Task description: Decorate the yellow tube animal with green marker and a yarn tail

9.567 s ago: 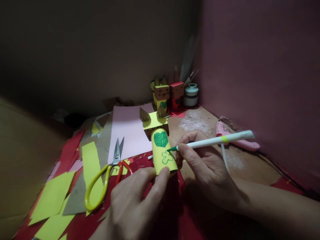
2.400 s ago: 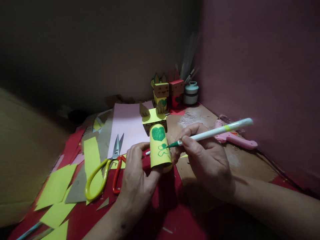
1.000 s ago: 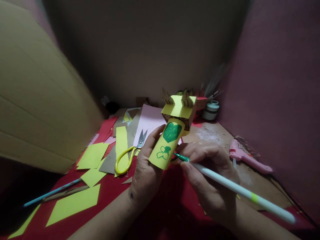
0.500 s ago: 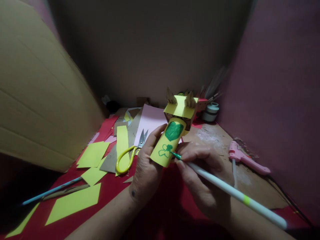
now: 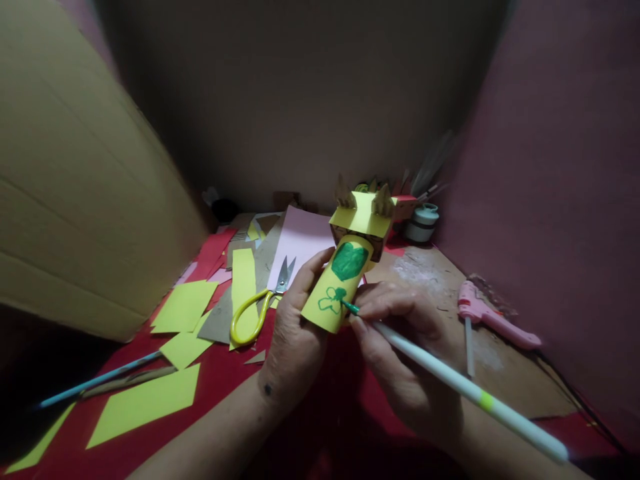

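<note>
My left hand (image 5: 297, 327) is wrapped round a yellow paper tube (image 5: 320, 310), which tilts away from me. A filled green heart (image 5: 349, 261) and, below it, a green flower outline with one petal coloured in are drawn on the tube. At its far end sits a yellow box-shaped head (image 5: 361, 217) with brown cardboard pieces standing up on top. My right hand (image 5: 400, 340) grips a white marker (image 5: 445, 373) with a green tip, and that tip touches the tube at the flower's right side. Left of my left hand lie yellow-handled scissors (image 5: 250, 319).
Yellow paper pieces (image 5: 145, 407), a blue stick (image 5: 105, 380) and a pink sheet (image 5: 303, 237) lie on the red surface. A pink glue gun (image 5: 490, 317) rests on cardboard at the right, near a pale jar (image 5: 423, 223). A cardboard panel (image 5: 85, 187) stands at the left.
The marker's back end has swung slightly left and down while its tip stays by the flower. Both hands hold nearly the same position.
</note>
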A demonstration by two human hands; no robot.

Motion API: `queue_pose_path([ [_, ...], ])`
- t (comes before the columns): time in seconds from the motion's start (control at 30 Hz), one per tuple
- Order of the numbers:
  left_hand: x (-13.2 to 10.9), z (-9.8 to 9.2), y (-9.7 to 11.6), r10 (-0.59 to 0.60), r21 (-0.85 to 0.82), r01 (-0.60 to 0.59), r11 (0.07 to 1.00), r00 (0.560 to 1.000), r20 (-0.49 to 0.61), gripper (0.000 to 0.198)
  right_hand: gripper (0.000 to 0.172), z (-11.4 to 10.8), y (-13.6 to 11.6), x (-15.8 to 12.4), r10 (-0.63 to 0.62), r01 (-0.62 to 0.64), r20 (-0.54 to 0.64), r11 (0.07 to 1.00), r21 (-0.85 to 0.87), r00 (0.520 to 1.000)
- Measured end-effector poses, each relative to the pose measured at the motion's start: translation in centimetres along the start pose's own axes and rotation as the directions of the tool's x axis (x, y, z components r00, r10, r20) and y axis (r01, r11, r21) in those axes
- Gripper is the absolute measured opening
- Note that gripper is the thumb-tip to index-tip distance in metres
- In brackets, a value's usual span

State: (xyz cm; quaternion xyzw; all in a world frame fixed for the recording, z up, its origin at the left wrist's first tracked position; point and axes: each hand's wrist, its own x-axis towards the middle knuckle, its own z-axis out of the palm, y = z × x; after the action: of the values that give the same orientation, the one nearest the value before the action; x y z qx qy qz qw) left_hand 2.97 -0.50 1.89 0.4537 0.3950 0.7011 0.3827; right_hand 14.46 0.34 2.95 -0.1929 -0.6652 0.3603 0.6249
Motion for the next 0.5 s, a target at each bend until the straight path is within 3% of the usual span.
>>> queue_pose_path([
  [0.23,-0.08,0.06,-0.30,-0.016,-0.006,0.016,1.000,1.000,-0.015,0.046,0.018,-0.17,0.55,-0.29,-0.014,0.013,0.006,0.999,0.046,1.000],
  [0.5,-0.11,0.73,0.04,-0.065,-0.120,0.059,0.991,0.997,-0.048,0.050,0.017,-0.17,0.51,-0.43,0.001,-0.002,0.012,0.999,0.033,1.000],
])
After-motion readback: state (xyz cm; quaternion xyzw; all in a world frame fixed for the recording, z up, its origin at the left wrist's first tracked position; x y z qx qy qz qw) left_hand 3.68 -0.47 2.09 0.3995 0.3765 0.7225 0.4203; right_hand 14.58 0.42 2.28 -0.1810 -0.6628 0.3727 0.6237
